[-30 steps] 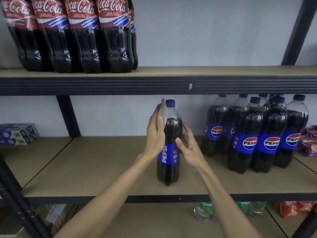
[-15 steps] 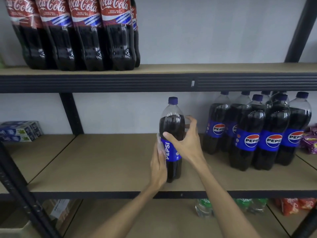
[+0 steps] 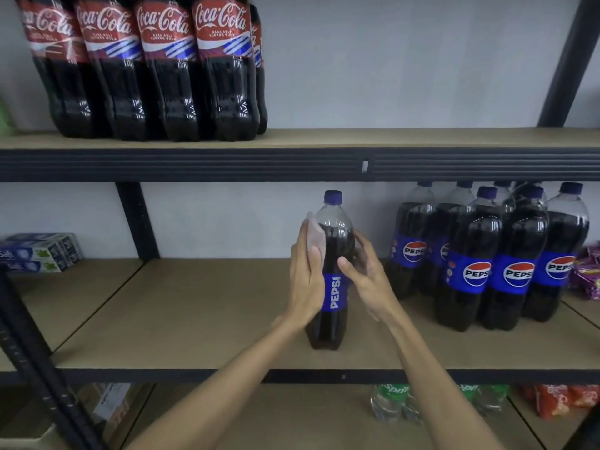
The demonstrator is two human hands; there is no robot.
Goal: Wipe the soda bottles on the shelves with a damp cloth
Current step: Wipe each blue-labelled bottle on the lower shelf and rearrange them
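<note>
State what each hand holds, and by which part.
Right hand grips the Pepsi bottle just above its label; left hand presses a pale cloth against its shoulder.

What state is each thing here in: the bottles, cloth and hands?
Pepsi bottle: upright on the middle shelf, capped, between both hands.
Cloth: pressed against that bottle's shoulder.
Left hand: flat, pressing the cloth.
Right hand: fingers curled round the bottle.
Other Pepsi bottles: upright, capped, grouped.
Coca-Cola bottles: upright on the upper shelf.

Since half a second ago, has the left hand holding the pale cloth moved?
Yes. The left hand has slid upward, away from the tan shelf board; its pale cloth lies on the shoulder of the dark plastic Pepsi bottle, above the blue label.
</note>
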